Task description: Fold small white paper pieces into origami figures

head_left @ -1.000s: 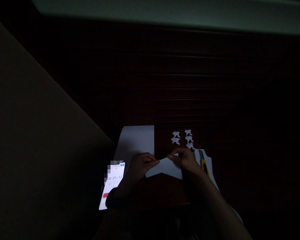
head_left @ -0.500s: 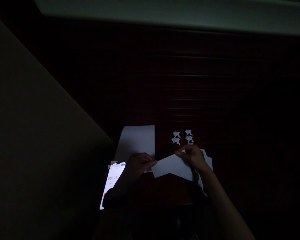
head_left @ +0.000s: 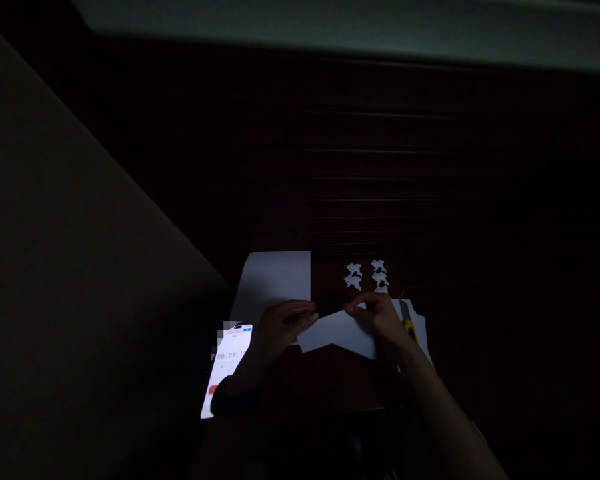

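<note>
The scene is very dark. My left hand (head_left: 279,327) and my right hand (head_left: 380,320) each pinch an end of a white sheet of paper (head_left: 337,333) just above a dark wooden table (head_left: 330,380). The left fingers grip its left corner, the right fingers its upper right edge. A second white sheet (head_left: 275,279) lies flat behind my left hand. Several small white folded paper figures (head_left: 366,275) sit in two short rows just beyond the held sheet.
A lit phone (head_left: 229,363) showing a timer lies left of my left wrist. A yellow utility knife (head_left: 408,325) rests on more white paper (head_left: 420,330) right of my right hand. A pale slanted surface (head_left: 70,280) fills the left side.
The held sheet shifted right with my right hand half a second ago, then came back left. The yellow knife, covered then, shows again. My left hand has barely moved.
</note>
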Demonstrator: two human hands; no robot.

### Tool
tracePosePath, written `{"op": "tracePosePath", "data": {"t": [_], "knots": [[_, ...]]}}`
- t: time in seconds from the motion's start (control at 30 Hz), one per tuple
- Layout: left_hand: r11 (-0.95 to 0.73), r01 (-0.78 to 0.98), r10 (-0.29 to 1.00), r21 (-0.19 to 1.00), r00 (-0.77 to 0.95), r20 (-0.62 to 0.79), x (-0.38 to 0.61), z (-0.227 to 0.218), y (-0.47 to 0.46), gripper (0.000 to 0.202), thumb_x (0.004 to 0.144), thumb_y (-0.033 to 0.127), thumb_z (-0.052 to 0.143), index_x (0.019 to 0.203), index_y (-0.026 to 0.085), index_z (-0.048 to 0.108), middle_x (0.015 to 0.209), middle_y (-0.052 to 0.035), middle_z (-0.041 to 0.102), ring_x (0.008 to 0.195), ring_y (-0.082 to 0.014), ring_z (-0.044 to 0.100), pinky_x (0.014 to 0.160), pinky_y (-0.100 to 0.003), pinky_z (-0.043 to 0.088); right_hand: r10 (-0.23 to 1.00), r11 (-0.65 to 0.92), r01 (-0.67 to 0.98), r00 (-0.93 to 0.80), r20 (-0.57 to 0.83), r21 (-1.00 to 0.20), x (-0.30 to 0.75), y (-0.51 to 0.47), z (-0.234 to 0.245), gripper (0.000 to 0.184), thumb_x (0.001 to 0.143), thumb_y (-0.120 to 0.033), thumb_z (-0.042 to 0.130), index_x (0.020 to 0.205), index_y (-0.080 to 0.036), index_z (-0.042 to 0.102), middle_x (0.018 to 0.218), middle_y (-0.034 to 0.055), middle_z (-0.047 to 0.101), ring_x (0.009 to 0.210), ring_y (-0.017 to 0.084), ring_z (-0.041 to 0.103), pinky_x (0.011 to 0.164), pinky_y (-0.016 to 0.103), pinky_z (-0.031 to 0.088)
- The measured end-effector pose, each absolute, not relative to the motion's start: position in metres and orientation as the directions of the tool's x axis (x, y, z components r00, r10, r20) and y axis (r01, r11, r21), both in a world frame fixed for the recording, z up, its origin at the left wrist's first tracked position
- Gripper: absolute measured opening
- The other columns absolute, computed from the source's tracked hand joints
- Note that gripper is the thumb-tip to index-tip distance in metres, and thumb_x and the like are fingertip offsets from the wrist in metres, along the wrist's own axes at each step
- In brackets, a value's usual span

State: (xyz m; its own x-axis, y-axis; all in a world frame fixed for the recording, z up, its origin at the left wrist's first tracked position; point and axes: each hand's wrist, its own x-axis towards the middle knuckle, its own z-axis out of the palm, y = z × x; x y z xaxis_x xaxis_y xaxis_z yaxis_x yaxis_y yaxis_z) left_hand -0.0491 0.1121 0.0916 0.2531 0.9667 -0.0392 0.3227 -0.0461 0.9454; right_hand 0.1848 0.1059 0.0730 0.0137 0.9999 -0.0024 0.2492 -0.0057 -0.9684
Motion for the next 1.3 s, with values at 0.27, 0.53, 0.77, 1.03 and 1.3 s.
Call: {"op": "tracePosePath", "data": {"t": [0.27,0.53,0.77,1.03,1.3], "knots": [[-0.063,0.378,0.918,0.923,0.384,-0.095,-0.033,0.072,0.107,0.025,0.076,0.039,0.06,0.076,0.017,0.071,0.074,-0.0042,0.071,0.07,-0.0188,0.064,0.063,-0.026,0.047,0.987,0.048,0.235,-0.162,0.009,-0.971,0.178,0.106,0.068,0.012,0.07,-0.028,0.068,0.071,-0.016,0.068,0.068,0.0025,0.066,0.063,0.014,0.057,0.057,0.023,0.041],[-0.064,0.349,0.895,0.935,0.435,-0.101,-0.029,0.071,0.106,0.02,0.077,0.034,0.059,0.078,0.017,0.069,0.077,-0.0032,0.07,0.073,-0.0171,0.063,0.064,-0.024,0.045,0.931,0.079,0.256,-0.364,-0.02,-0.964,0.178,0.103,0.072,0.012,0.069,-0.027,0.069,0.075,-0.017,0.069,0.073,0.0025,0.067,0.069,0.015,0.059,0.064,0.025,0.044],[-0.177,0.391,0.863,0.903,0.503,-0.049,-0.022,0.075,0.102,0.021,0.082,0.03,0.05,0.08,0.018,0.067,0.074,-0.0014,0.067,0.069,-0.0152,0.06,0.062,-0.023,0.042,0.92,0.075,0.295,-0.39,-0.048,-0.953,0.175,0.104,0.065,0.013,0.069,-0.028,0.069,0.076,-0.017,0.069,0.073,0.0017,0.066,0.067,0.014,0.058,0.063,0.025,0.044],[-0.113,0.372,0.888,0.921,0.454,-0.074,-0.021,0.073,0.103,0.019,0.078,0.034,0.055,0.077,0.017,0.065,0.073,-0.0023,0.067,0.069,-0.0155,0.06,0.06,-0.023,0.042,0.922,0.1,0.318,-0.386,-0.032,-0.943,0.174,0.103,0.069,0.019,0.068,-0.034,0.069,0.072,-0.016,0.066,0.07,0.0012,0.063,0.065,0.013,0.055,0.06,0.023,0.042],[-0.121,0.396,0.911,0.91,0.409,-0.057,-0.028,0.075,0.104,0.019,0.076,0.035,0.057,0.073,0.017,0.064,0.066,0.0001,0.064,0.062,-0.0138,0.057,0.055,-0.023,0.04,0.937,0.084,0.282,-0.348,-0.02,-0.956,0.178,0.102,0.073,0.018,0.066,-0.032,0.071,0.069,-0.016,0.065,0.069,0.001,0.063,0.065,0.014,0.055,0.06,0.024,0.041]]}}
